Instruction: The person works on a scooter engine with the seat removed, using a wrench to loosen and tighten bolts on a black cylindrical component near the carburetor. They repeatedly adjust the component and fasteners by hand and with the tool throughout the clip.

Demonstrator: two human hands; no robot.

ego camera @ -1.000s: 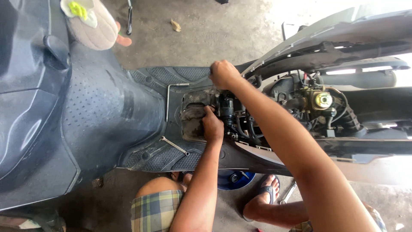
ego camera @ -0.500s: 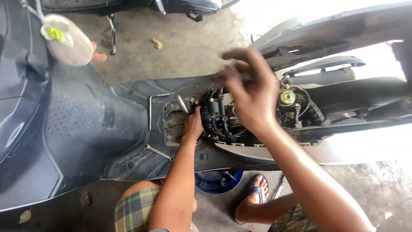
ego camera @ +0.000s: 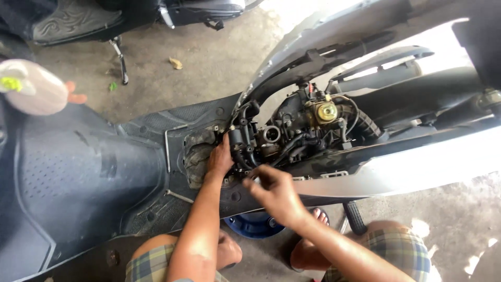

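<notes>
A grey scooter (ego camera: 78, 172) lies across the view with its body panels off and the engine bay (ego camera: 292, 130) exposed. My left hand (ego camera: 219, 159) reaches into the opening in the floorboard, its fingers closed around a black hose (ego camera: 237, 141) beside the engine parts. My right hand (ego camera: 274, 190) hovers at the near edge of the bay, just below the hoses. Its fingers are curled and pinched together and it is blurred; whether they hold anything small I cannot tell. A brass-coloured round cap (ego camera: 326, 111) sits on the carburettor to the right.
A blue round container (ego camera: 255, 224) sits on the concrete under the scooter, between my knees in plaid shorts. The side stand (ego camera: 355, 216) is to its right. Another scooter (ego camera: 156, 13) is parked at the top. A pale bag (ego camera: 31, 86) hangs at the left.
My right hand left the far side of the opening, lifted, and came down to the near edge of the engine bay. My left hand stayed in the opening. The view shifted right.
</notes>
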